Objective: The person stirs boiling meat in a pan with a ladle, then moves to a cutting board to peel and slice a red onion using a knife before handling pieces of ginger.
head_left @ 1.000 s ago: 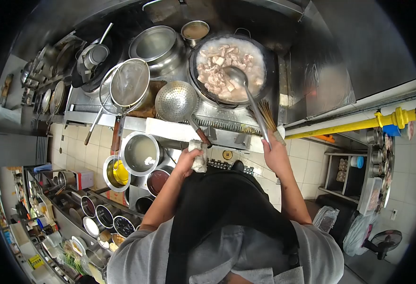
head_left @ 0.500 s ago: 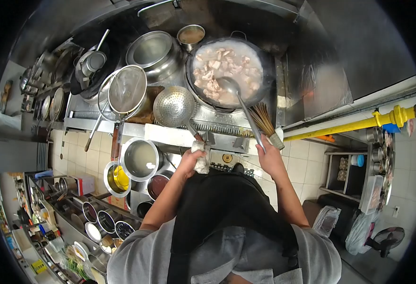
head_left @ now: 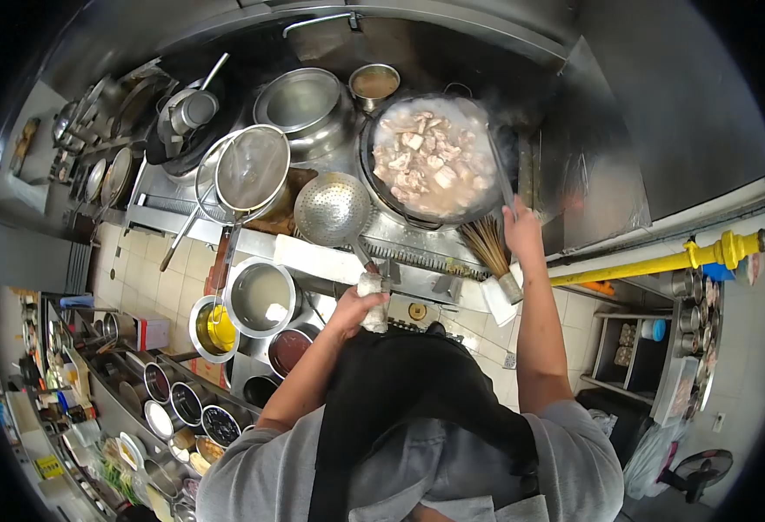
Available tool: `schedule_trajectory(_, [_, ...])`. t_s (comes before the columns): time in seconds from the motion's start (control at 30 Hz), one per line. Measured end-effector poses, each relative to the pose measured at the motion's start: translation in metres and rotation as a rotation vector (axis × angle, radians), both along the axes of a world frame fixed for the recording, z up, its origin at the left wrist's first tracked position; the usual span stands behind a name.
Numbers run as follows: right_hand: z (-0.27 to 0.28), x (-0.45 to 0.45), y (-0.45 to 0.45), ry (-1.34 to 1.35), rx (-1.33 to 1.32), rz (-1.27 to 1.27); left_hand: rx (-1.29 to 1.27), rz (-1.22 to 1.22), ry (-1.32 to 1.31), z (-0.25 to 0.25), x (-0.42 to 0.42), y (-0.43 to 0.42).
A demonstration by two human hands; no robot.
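Note:
My left hand (head_left: 354,313) is closed around the skimmer's handle, where a pale cloth (head_left: 372,291) is wrapped. The perforated metal skimmer (head_left: 332,207) is held over the stove's front edge, left of the wok. My right hand (head_left: 523,230) grips a long-handled metal ladle (head_left: 501,170) along the right rim of the wok (head_left: 367,161). The ladle's bowl cannot be made out clearly. Pale chunks of meat (head_left: 417,155) sit in cloudy, steaming liquid inside the wok. Below my right hand lies a bamboo brush (head_left: 488,248).
A large steel pot (head_left: 300,100) and a small pot of brownish liquid (head_left: 374,83) stand behind. Mesh strainers (head_left: 252,170) rest on the left. Nearer are a pot of cloudy liquid (head_left: 262,294) and a bowl of yellow liquid (head_left: 217,329). A yellow pipe (head_left: 643,265) runs along the right.
My right hand has moved up and right, taking the ladle from the middle of the meat to the wok's right rim. My left hand keeps hold of the skimmer. The view has shifted slightly.

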State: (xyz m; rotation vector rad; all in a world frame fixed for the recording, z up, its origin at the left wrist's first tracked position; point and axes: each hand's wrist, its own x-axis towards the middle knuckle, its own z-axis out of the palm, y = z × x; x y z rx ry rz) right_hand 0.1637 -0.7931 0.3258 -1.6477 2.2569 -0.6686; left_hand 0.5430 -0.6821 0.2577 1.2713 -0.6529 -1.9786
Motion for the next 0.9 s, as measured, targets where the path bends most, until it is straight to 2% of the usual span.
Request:
schedule_trajectory(0.07, [-0.019, -0.011, -0.046, 0.034, -0.041, 0.023, -0.031, 0.035, -0.01, -0.005, 0.0, 0.003])
schedule_trajectory(0.13, [-0.024, -0.009, -0.076, 0.005, 0.047, -0.002, -0.002, 0.075, 0.007, -0.01, 0.0, 0.005])
schedule_trajectory(0.23, [-0.002, 0.023, -0.093, -0.116, 0.22, 0.016, 0.041, 0.112, 0.033, -0.02, 0.003, 0.006])
schedule_trajectory(0.27, [-0.104, -0.014, -0.132, 0.257, -0.168, 0.245, 0.057, 0.117, 0.04, -0.022, 0.004, 0.007])
schedule_trajectory(0.3, [-0.068, 0.008, -0.124, 0.26, -0.168, 0.254, 0.058, 0.126, 0.044, -0.025, 0.006, 0.008])
schedule_trajectory(0.37, [0.006, 0.051, -0.104, -0.113, 0.309, 0.15, 0.062, 0.109, 0.04, -0.029, 0.008, 0.011])
schedule_trajectory(0.4, [0.016, 0.055, -0.104, -0.077, 0.345, 0.205, 0.064, 0.108, 0.041, -0.028, 0.008, 0.012])
schedule_trajectory(0.43, [0.01, 0.05, -0.108, -0.077, 0.345, 0.201, 0.072, 0.106, 0.041, -0.026, 0.007, 0.011])
schedule_trajectory(0.5, [0.003, 0.041, -0.111, 0.18, 0.211, 0.367, 0.078, 0.095, 0.043, -0.027, 0.003, 0.011])
schedule_trajectory(0.53, [0.001, 0.034, -0.111, 0.18, 0.211, 0.36, 0.062, 0.084, 0.041, -0.029, 0.001, 0.01])
schedule_trajectory(0.6, [0.027, 0.033, -0.104, 0.345, 0.263, 0.436, 0.045, 0.076, 0.037, -0.027, -0.001, 0.008])
schedule_trajectory(0.7, [0.062, 0.04, -0.086, 0.399, 0.354, 0.362, 0.032, 0.04, -0.001, -0.023, 0.003, 0.005])
schedule_trajectory(0.73, [0.098, 0.036, -0.062, 0.352, 0.415, 0.32, 0.038, 0.062, -0.018, -0.025, 0.005, 0.004])
schedule_trajectory(0.83, [0.097, 0.013, -0.038, 0.457, 0.329, 0.381, 0.041, 0.075, -0.015, -0.032, 0.011, 0.002])
schedule_trajectory(0.9, [0.115, 0.013, -0.012, 0.442, 0.376, 0.334, 0.035, 0.061, 0.001, -0.034, 0.015, 0.002])
